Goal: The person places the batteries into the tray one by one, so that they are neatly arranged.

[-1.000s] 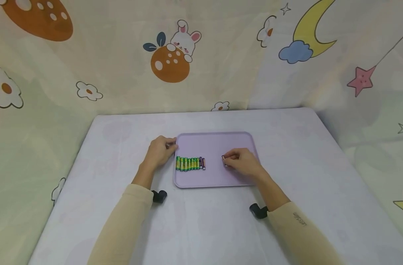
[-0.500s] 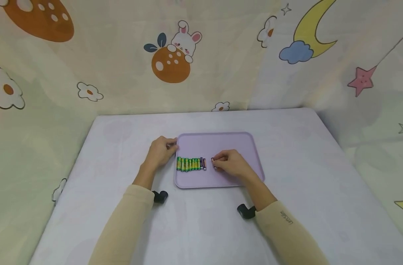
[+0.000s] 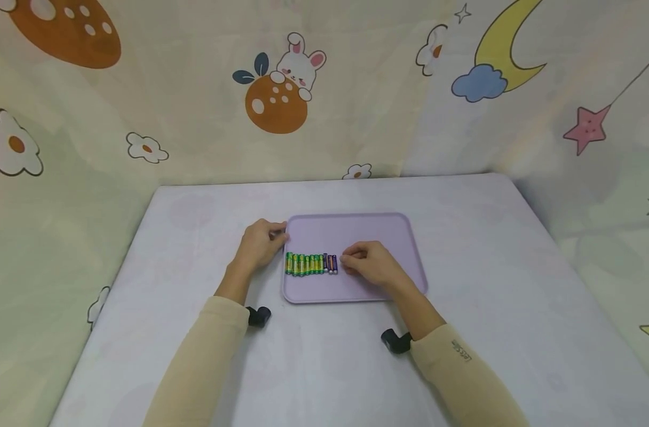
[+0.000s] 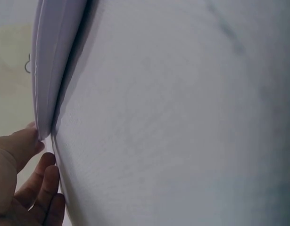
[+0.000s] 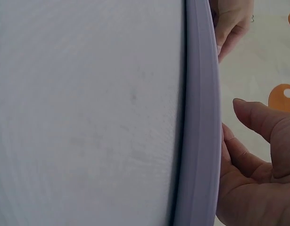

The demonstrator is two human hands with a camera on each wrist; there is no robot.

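Note:
A lilac tray (image 3: pixel 367 228) lies on the table, carrying a side-by-side row of batteries. Several green and yellow batteries (image 3: pixel 305 264) fill the left of the row, and 3 dark purple ones (image 3: pixel 330 264) form its right end. My left hand (image 3: pixel 256 244) grips the tray's left rim near the far corner; in the left wrist view its thumb meets the rim, with the other fingers curled close by. My right hand (image 3: pixel 374 262) hovers over the tray just right of the last battery. In the right wrist view its thumb stands apart from the fingers, with nothing seen between them.
The tray sits on a white-covered table (image 3: pixel 324 367). Behind it hangs a patterned cloth (image 3: pixel 196 89) with cartoon prints. A dark wrist device shows at each cuff.
The right hand has carried a dark battery leftward across the tray, set it at the right end of the row and let go. The left hand has stayed at the rim.

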